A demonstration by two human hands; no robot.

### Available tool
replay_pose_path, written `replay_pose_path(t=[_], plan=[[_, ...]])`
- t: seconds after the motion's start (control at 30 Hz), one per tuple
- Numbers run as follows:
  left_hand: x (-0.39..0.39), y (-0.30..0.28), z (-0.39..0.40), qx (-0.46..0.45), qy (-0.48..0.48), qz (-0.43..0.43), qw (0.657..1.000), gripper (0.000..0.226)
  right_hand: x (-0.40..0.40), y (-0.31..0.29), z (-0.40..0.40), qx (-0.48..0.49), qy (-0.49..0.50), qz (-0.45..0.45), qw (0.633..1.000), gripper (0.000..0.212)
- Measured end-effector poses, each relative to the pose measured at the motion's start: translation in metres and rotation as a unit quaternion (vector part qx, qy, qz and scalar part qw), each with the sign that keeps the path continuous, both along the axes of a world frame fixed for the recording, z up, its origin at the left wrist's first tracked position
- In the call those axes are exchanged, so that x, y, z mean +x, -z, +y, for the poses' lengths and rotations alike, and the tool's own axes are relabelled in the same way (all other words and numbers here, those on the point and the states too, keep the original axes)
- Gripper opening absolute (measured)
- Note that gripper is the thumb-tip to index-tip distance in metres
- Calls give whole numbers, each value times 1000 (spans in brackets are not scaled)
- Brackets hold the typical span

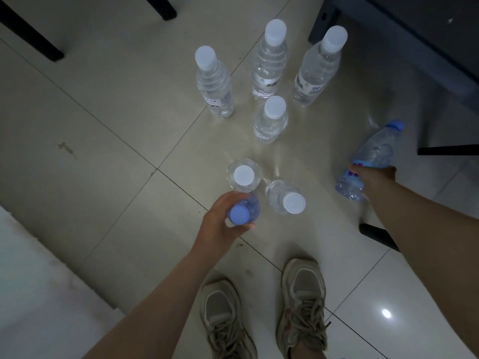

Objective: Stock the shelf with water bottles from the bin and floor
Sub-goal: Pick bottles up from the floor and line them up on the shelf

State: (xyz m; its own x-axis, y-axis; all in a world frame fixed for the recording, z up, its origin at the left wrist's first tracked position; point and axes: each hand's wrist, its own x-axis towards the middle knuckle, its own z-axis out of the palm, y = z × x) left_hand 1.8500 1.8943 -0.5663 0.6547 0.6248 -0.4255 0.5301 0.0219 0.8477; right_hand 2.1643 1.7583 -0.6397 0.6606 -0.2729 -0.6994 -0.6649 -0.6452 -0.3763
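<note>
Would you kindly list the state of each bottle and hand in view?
Left hand: grips the blue-capped bottle by its neck, upright.
Right hand: grips the tilted blue-capped bottle around its middle, off the floor.
Six white-capped bottles: upright on the floor, capped, untouched.
Shelf: only its lower frame shows.
</note>
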Motion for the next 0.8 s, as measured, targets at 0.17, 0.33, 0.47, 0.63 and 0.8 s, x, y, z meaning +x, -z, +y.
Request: replay_pose_path(t=[0.17,0.33,0.47,0.63,0.8], plan=[[0,-8,-2,17,1,16,1000,55,-20,-10,-2,49,22,7,999,71],[-3,-40,-1,-1,-43,48,998,56,-52,-52,9,116,25,-54,991,78],[-3,-97,1,-42,-71,46,996,49,-75,-118,25,164,-43,-129,977,70],[4,-203,12,-58,-124,42,990,48,-110,-239,40,237,-96,-170,952,67],[27,-333,39,-10,-123,29,992,47,-139,-383,57,333,-117,-165,921,62]])
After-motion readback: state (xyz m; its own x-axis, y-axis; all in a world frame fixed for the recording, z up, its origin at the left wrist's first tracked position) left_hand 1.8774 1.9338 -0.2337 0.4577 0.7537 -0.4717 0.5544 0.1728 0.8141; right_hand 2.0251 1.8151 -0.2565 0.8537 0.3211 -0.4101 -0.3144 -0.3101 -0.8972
